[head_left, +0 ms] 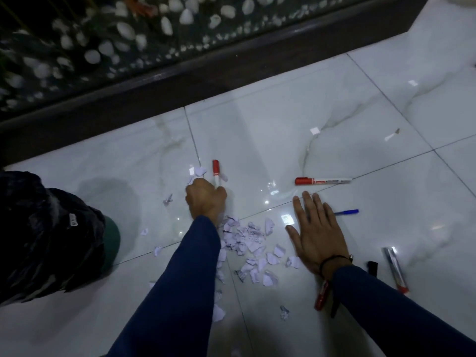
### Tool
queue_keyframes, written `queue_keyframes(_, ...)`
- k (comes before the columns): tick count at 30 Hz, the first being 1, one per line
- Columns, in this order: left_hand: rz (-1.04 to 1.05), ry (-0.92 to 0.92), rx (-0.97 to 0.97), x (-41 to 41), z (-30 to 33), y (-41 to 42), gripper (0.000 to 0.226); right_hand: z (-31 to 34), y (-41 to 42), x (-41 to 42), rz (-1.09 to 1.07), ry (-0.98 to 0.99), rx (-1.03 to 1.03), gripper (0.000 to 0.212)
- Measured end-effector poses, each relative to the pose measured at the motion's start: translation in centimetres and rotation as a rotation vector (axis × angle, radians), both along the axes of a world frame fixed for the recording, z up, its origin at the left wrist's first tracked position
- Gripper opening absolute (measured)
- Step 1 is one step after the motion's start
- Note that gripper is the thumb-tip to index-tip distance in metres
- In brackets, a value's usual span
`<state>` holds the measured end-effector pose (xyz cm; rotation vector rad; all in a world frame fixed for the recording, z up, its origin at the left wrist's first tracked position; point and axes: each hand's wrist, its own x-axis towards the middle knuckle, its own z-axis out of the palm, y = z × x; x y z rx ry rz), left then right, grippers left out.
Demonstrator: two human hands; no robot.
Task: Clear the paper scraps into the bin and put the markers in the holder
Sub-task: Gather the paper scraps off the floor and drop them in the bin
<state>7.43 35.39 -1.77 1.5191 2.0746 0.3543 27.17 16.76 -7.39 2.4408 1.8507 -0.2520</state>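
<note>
glossy white marble-look tiles (270,119) carry it all. nearest, a red marker (322,296) lies under the right wrist; scraps (253,249) are heaped between the arms. right hand (318,235) is flat, fingers spread. left hand (204,198) is closed on scraps beside a marker (215,171). bin (49,235) is at left; a dark ledge (180,83) lies beyond.

Left hand (204,199) fists paper scraps (247,243) beside a red marker (216,172); right hand (318,233) lies flat on floor tiles (257,130).
</note>
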Motion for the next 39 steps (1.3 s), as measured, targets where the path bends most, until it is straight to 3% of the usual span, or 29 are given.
queue_keyframes(3,-0.072,0.029,0.117,1.3,1.5,-0.6,0.026,0.0,0.2,-0.2,-0.001,0.017,-0.013,0.074)
queue_keyframes(7,-0.462,0.042,0.146,7.9,2.0,-1.7,0.021,0.1,0.1,-0.1,-0.014,0.053,-0.017,0.073)
queue_keyframes(10,-0.765,0.19,0.153,12.7,0.1,-2.0,0.016,0.1,0.0,0.0,-0.021,0.07,-0.015,0.074)
queue_keyframes(13,-0.937,0.346,0.202,14.2,-1.7,-2.1,0.015,-0.3,0.1,0.0,-0.028,0.078,0.002,0.073)
queue_keyframes(18,-0.774,0.248,0.344,9.7,-1.2,-1.4,0.04,-0.6,-0.1,0.0,-0.008,0.049,0.01,0.073)
queue_keyframes(21,-0.673,0.255,0.247,4.0,-1.7,1.3,0.055,-0.5,0.0,0.0,-0.002,0.046,0.015,0.073)
queue_keyframes(24,-0.754,0.266,0.08,-0.7,-3.6,1.7,0.065,-0.5,0.1,0.0,-0.001,0.033,-0.005,0.073)
queue_keyframes(27,-0.825,0.174,-0.003,-0.8,-4.2,-3.2,0.064,-0.4,0.0,0.1,-0.001,0.021,-0.027,0.073)
queue_keyframes(34,-1.032,0.156,-0.03,-1.5,-3.4,-12.9,0.063,0.0,-0.1,-0.1,0.009,0.017,-0.023,0.072)
queue_keyframes(36,-0.931,0.106,0.042,-2.7,-2.7,-11.5,0.063,-0.3,-0.2,-0.2,0.006,0.01,-0.005,0.072)
queue_keyframes(39,-0.615,0.095,0.176,-4.8,-1.5,-5.6,0.058,-0.6,-0.1,0.1,0.005,-0.003,0.022,0.073)
